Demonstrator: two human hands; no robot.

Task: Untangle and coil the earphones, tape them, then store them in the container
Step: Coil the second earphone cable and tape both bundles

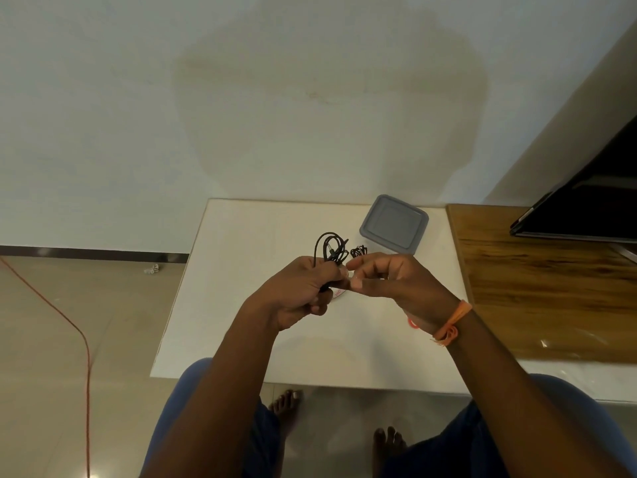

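Note:
Black earphones (330, 249) are bunched into loose loops above the white table (241, 305). My left hand (303, 291) grips the bunch at its lower end, with the loops sticking up past the fingers. My right hand (389, 277) sits right beside it and pinches a small pale piece of tape (348, 278) against the bundle. A roll of tape (337, 294) peeks out on the table just under my hands. A second small black coil (358, 251) lies on the table behind my right hand. The grey lidded container (394, 224) stands at the table's far right.
A wooden desk (551, 281) adjoins the table on the right, with a dark screen (586, 208) on it. An orange cable (69, 322) runs across the floor at left. My knees and bare feet are below the table's near edge.

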